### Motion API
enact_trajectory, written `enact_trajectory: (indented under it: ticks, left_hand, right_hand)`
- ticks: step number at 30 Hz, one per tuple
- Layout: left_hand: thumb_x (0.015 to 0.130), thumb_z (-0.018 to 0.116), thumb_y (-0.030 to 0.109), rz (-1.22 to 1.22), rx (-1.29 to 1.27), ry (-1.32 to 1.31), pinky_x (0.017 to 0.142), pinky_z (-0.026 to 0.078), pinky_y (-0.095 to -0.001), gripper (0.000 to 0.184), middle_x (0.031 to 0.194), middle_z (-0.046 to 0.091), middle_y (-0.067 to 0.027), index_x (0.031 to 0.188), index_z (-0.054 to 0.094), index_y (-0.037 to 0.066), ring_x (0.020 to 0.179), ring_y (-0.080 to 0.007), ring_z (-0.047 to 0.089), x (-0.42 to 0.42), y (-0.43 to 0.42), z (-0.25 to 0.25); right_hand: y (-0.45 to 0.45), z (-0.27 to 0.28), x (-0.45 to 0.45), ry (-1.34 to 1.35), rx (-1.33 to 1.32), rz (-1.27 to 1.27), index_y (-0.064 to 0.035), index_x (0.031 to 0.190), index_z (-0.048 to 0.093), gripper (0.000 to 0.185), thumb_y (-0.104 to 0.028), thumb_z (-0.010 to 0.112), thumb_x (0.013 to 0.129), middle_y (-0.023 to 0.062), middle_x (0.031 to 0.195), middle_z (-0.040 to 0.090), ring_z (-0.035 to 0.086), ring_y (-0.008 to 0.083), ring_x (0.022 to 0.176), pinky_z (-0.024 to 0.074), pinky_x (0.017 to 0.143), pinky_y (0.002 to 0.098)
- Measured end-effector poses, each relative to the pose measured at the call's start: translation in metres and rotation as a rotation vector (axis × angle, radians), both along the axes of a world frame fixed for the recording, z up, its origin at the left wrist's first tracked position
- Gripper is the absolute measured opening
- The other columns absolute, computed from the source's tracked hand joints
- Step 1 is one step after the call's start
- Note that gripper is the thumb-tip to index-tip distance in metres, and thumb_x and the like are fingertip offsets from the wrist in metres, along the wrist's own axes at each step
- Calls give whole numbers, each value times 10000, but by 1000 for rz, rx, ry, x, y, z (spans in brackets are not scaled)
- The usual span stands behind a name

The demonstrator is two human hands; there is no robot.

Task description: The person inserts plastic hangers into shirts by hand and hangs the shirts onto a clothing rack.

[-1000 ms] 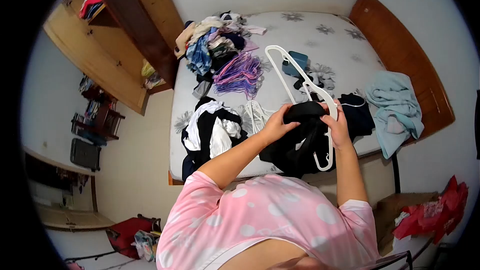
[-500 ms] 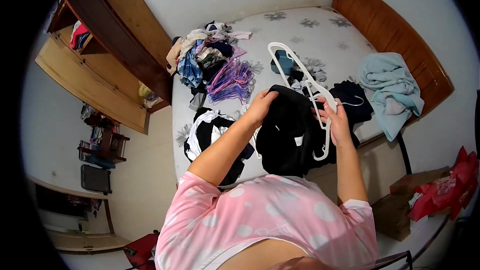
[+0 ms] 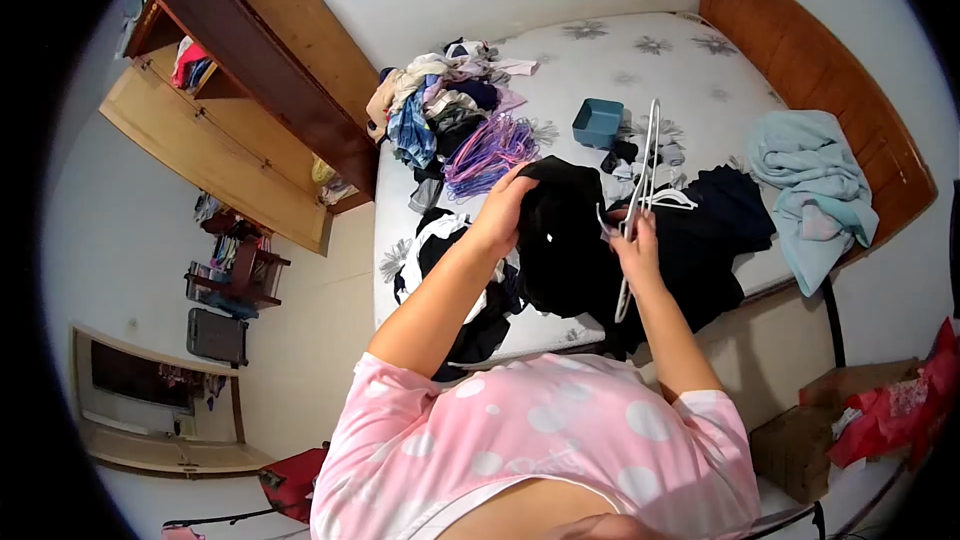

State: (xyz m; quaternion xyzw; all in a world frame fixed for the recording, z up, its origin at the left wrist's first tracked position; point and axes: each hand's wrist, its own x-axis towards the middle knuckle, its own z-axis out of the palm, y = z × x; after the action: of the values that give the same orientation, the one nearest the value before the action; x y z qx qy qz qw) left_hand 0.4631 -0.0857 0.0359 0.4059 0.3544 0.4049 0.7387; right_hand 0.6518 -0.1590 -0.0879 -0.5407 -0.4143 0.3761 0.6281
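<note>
You held a black garment [image 3: 560, 250] in front of you, above the near side of the bed [image 3: 560, 60]; take that garment as the centre of the clock, with twelve pointing away from you. Your left hand [image 3: 503, 215], at ten o'clock, was closed on its upper edge. Your right hand [image 3: 637, 243], at three, gripped a white plastic hanger [image 3: 652, 140], turned nearly edge-on to you, with its hook toward the cloth. Whether your right fingers also pinched fabric, you could not tell from this view.

The garment hung bunched, its lower folds near the bed's edge toward six. A pull there might have dragged it out of your left hand, since only that upper edge looked firmly held. The hook was so close to the dark fabric that it could have snagged if the hanger twisted.

Navy clothing [image 3: 732, 208] lay between two and three, with more black cloth just in front of it; folds so alike in colour could easily have been caught up together. The black-and-white clothes [image 3: 437, 240] near nine posed the same risk to your left forearm's side. Between ten and eleven, the purple and pink hangers [image 3: 488, 155] lay heaped, liable to tangle if brushed.
</note>
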Motion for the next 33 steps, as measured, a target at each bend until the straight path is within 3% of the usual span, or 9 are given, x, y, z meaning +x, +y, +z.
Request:
enact_trajectory:
  ticks: [4,12,16,19,21,23,26,29,33]
  left_hand:
    - [893,507,89,-29,143,-13,855,474,-281,244,1036,602,-44,1128,566,57,959,-152,579,-22,5,-4]
    - [904,549,119,32,126,209,809,463,-254,220,994,626,-24,1109,594,49,924,-113,578,-55,18,-38]
    - [903,571,170,-27,112,345,766,447,-237,236,963,635,-12,1098,612,44,889,-96,571,-59,13,-40]
    - [892,593,210,-166,181,505,780,427,-238,273,963,625,-11,1111,597,49,896,-101,559,-59,15,-46]
    - [886,600,198,-228,331,534,811,425,-250,296,987,614,-18,1140,572,48,910,-109,554,-47,10,-52]
    - [868,628,99,-290,406,257,867,428,-272,391,1083,568,-54,1228,487,39,936,-120,546,-29,4,-59]
    - [893,592,58,-361,534,268,922,405,-273,385,1126,550,-46,1253,459,32,1054,-118,504,-8,4,-78]
    - [934,561,152,-337,382,252,864,445,-249,219,987,634,-21,1105,587,18,920,-92,580,0,5,-89]
    - [967,492,322,-306,0,-107,748,509,-284,302,908,672,-36,1015,621,53,794,-134,637,3,-10,-52]
  right_hand:
    - [29,-21,22,-183,263,-104,-17,981,584,182,-57,646,815,110,1121,477,506,246,1060,407,915,351]
    - [31,45,46,265,13,287,-73,895,596,98,-169,596,879,47,1114,599,487,128,1012,334,950,301]
    - [26,57,51,362,-100,394,-38,1010,625,186,-168,590,882,31,1004,604,512,110,952,376,899,271]
    - [13,78,44,492,-120,386,-37,1002,620,157,-130,591,880,-6,860,603,577,86,770,476,714,236]
    - [16,70,47,453,-123,420,-14,1040,615,211,-158,575,891,24,910,623,595,111,817,482,751,256]
    - [5,89,39,428,-159,495,-16,1040,621,227,-184,568,897,39,939,624,596,126,845,475,781,271]
    - [-4,103,29,457,-197,545,-10,1052,615,236,-185,551,908,52,947,634,609,136,875,486,792,276]
    - [-2,93,33,342,-167,497,-17,1056,614,236,-193,541,916,49,955,630,595,129,870,481,773,272]
    - [-3,78,50,87,-155,370,-67,979,618,156,-193,572,899,65,1076,585,567,132,865,455,803,279]
